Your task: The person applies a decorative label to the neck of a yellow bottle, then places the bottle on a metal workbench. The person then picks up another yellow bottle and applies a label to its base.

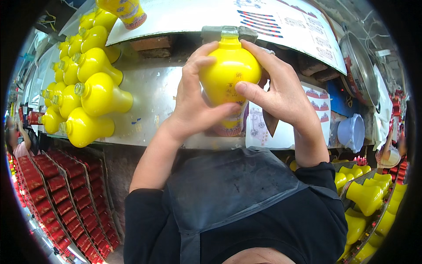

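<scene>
A glossy yellow bottle (237,66) with a clear glass neck stands between my hands on the metal worktop. Small dark marks show on its front, and a patterned band circles its foot. My left hand (192,94) wraps the bottle's left side, its thumb across the lower front. On the other side my right hand (285,90) curls round the shoulder, thumb pressed to the front beside the marks. Below the right palm juts a brown pointed blade-like piece (270,123); how it is held is hidden. Printed decal sheets (260,127) lie under and beside it.
Several yellow bottles (99,94) crowd the worktop's left. A raised white board (189,20) rests on bricks behind, carrying decal strips and a decorated bottle (125,11). A pale blue bucket (351,133) and metal pan (358,66) stand right. Racks of red pieces (66,193) and yellow bottles flank me.
</scene>
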